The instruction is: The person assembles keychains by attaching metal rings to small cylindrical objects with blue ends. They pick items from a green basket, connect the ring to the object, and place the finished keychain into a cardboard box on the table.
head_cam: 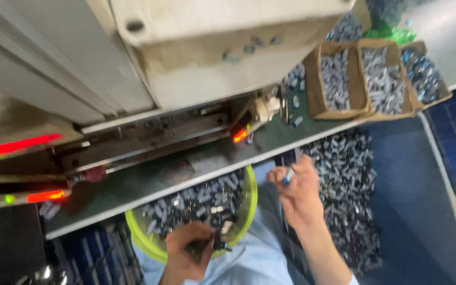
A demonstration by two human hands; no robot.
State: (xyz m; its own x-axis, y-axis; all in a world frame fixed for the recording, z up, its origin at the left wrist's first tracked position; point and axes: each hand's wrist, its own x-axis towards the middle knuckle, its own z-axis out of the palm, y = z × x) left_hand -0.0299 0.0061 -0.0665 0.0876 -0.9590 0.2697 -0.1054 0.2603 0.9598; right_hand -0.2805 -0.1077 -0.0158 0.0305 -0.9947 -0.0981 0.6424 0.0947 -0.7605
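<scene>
My right hand (297, 192) is raised in front of the bench edge, fingers pinched on a small blue-and-silver part (287, 176). My left hand (186, 248) rests at the near rim of a yellow-green bowl (251, 196) and grips a small dark part (218, 241). The bowl is full of small grey and silver parts (201, 203). A large pile of the same kind of parts (347, 184) lies to the right of my right hand on a dark blue surface.
A big beige machine (212, 53) fills the upper middle, with red lamps (240, 135) glowing under it and at the left. Cardboard boxes (362, 76) of silver parts stand at the upper right. The bench's pale edge (186, 184) runs diagonally above the bowl.
</scene>
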